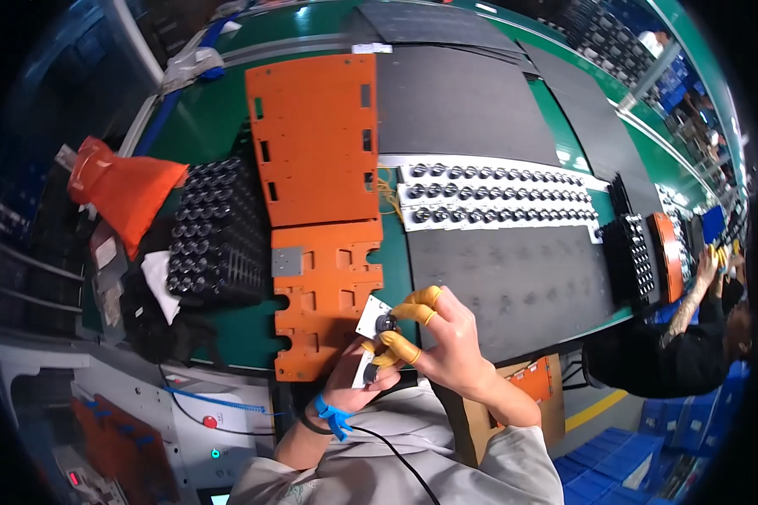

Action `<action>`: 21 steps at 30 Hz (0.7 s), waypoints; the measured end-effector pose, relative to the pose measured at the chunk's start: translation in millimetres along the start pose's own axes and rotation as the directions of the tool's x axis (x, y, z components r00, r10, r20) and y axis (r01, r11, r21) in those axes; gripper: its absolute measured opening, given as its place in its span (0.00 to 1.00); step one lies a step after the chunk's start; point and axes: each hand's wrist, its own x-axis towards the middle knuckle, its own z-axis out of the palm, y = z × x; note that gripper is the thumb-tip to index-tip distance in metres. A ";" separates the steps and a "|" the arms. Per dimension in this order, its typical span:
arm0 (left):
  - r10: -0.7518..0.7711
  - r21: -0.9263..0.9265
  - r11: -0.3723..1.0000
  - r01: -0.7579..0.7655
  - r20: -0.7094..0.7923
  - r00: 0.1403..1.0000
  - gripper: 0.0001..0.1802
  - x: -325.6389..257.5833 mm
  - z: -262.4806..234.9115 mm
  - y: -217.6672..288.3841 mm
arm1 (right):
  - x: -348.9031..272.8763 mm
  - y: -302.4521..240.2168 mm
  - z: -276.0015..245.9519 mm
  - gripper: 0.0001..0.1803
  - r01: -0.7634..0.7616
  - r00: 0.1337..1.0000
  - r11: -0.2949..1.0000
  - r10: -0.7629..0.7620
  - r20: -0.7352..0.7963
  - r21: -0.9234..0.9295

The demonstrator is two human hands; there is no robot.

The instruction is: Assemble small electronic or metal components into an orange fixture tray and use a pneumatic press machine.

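Observation:
Yellow finger cots cover fingertips on both hands. My right hand pinches a small white plate with a black round lens-like part between thumb and forefinger. Just below it, my left hand grips a second white plate with a black round part, partly hidden by fingers. A blue wrist strap with a black cord sits on my left wrist. Both hands are over the near end of an orange fixture plate, which has cutouts and slots. A larger orange panel adjoins its far end.
Rows of white strips with black round parts lie to the right on dark mats. A stack of black trays stands at left, beside an orange bag. A co-worker works at far right, near blue bins.

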 end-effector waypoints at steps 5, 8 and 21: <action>0.010 0.233 0.972 0.018 -0.121 0.993 0.22 -5.0 24.3 -1.4 | -15.0 1.5 -29.0 0.16 -0.082 0.991 0.996 0.080 -0.105 -0.020; -0.050 0.267 0.962 0.059 -0.042 0.998 0.26 1.9 31.7 12.4 | -14.3 47.5 -56.9 0.14 -0.136 0.958 0.963 0.068 -0.277 -0.232; 0.136 -0.030 0.990 -0.137 -0.016 0.991 0.19 6.0 -18.9 34.1 | -104.9 240.3 -232.5 0.20 -0.454 0.888 0.461 0.302 -0.347 -0.763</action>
